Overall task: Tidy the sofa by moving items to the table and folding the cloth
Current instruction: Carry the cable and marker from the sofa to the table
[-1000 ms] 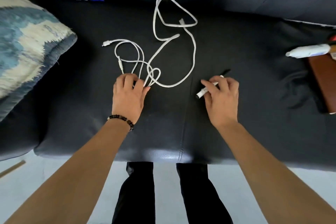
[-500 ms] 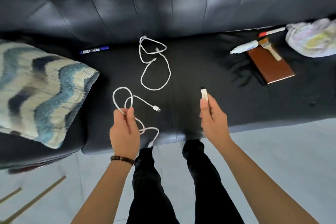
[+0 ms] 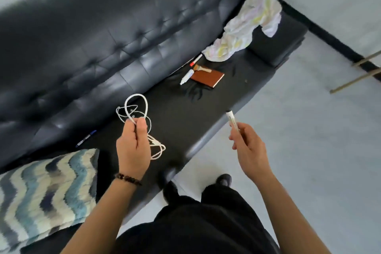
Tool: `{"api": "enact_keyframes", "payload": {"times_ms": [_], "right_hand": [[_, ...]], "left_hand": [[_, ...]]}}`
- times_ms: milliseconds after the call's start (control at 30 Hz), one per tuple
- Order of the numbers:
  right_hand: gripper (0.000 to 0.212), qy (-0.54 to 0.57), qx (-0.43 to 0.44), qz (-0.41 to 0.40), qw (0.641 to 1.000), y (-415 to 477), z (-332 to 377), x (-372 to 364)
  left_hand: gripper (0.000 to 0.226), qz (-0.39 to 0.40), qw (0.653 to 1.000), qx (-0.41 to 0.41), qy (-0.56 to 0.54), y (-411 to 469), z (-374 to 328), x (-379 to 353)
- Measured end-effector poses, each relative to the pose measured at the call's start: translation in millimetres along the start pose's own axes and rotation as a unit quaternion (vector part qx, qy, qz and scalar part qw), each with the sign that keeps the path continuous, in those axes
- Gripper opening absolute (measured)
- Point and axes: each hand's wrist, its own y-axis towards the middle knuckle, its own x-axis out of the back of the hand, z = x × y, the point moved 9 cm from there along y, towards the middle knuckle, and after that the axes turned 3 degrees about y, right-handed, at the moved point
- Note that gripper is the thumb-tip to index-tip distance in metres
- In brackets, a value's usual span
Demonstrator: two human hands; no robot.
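Left hand is gripping tangled white cables; right hand is pinching a white marker above the black sofa.

A bracelet of dark round beads sits at the wrist just behind the left hand. The forearms behind it and the right hand are bare. Below the hands are loose black trousers and dark shoes.

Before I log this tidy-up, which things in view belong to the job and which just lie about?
Job: tangled white cable in left hand; white marker pen in right hand; crumpled pale cloth; flat brown notebook; blue pen.
Lying about: wavy blue-and-cream cushion; thin wooden rods.
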Motion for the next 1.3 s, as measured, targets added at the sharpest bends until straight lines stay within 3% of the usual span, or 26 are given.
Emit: {"api": "enact_keyframes", "payload": {"times_ms": [200,400,633,733,867,1100,1300], "right_hand": [[0.017,0.08,-0.009,-0.165,0.983,-81,-38,146],[0.011,0.193,-0.039,-0.287,0.937,-165,-123,280],[0.011,0.251,-0.076,-0.433,0.862,-270,-223,446],[0.011,0.28,-0.089,-0.494,0.818,-304,-255,503],[0.013,0.303,-0.095,-0.529,0.787,-308,-296,567],[0.012,0.261,-0.124,-0.536,0.793,-260,-365,698],[0.021,0.221,-0.121,-0.575,0.778,-244,-376,850]], "left_hand": [[0.037,0.068,0.986,-0.148,-0.031,-15,-131,-49],[0.04,0.185,0.944,-0.264,-0.066,-118,-251,-164],[0.036,0.323,0.903,-0.268,-0.091,-278,-347,-328],[0.039,0.376,0.868,-0.314,-0.077,-335,-397,-383],[0.039,0.417,0.831,-0.355,-0.095,-390,-452,-452],[0.037,0.49,0.805,-0.316,-0.111,-462,-513,-630],[0.034,0.547,0.75,-0.355,-0.11,-527,-625,-763]]}}
